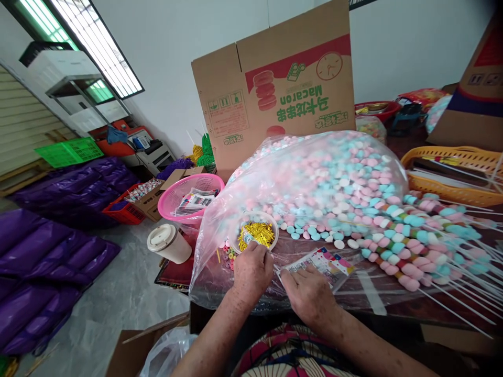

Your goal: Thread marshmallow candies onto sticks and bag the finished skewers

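Note:
My left hand (253, 269) is closed at the near rim of a round tub (275, 230) filled with gold twist ties (257, 234). Whatever its fingertips pinch is hidden. Beside it, my right hand (310, 296) grips the near left edge of printed plastic bags (328, 262) lying on the table. A big clear plastic bag (220, 225) of pink, blue and white marshmallows (346, 173) spreads behind both hands. To the right lies a pile of marshmallow skewers (412, 241) with white sticks.
A pink basket (165, 201) with printed packets and a lidded white cup (173, 243) stand at the left. Behind the marshmallows rises a cardboard box (220, 104). An orange basket (444, 186) sits at the right. Purple bundles (35, 262) lie on the left.

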Demonstrator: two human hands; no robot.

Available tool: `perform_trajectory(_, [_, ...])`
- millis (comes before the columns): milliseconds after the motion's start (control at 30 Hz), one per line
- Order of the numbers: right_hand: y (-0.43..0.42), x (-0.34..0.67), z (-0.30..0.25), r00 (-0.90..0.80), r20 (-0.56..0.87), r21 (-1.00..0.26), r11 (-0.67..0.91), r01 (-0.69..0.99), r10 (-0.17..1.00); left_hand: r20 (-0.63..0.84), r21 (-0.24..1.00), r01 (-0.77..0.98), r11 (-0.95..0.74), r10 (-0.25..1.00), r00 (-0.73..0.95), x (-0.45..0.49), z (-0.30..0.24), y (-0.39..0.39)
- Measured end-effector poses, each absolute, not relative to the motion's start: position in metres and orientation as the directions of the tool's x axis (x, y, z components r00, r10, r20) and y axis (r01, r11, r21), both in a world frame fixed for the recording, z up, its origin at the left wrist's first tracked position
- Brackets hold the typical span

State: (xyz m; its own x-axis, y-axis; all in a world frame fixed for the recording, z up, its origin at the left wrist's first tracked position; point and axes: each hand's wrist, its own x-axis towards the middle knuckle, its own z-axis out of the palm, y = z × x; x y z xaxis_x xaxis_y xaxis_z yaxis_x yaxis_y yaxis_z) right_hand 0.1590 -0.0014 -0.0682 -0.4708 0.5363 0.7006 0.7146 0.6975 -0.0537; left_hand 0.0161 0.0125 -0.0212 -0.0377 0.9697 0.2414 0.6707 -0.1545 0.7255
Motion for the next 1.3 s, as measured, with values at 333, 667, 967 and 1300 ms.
perform_trajectory(333, [0.011,0.165,-0.076,-0.372,0.566,-0.370,0.630,0.683,0.736,0.365,0.748,0.472,-0.467,0.883,0.295,0.030,-0.044,-0.019])
perform_trajectory(667, [0.029,0.213,-0.023,-0.482,0.374,-0.664,0.592,0.458,0.792,0.326,0.698,0.572,-0.430,0.903,0.281,-0.006,0.032,0.020])
perform_trajectory(967, [0.058,0.252,0.005,-0.674,0.290,-0.570,0.689,0.449,0.679,-0.071,0.974,0.222,-0.033,0.892,0.446,0.041,0.014,0.008])
perform_trajectory(1300, [0.064,0.242,-0.010,-0.501,0.502,-0.553,0.707,0.441,0.705,-0.299,0.931,-0.143,0.335,0.927,0.225,0.073,-0.018,0.012])
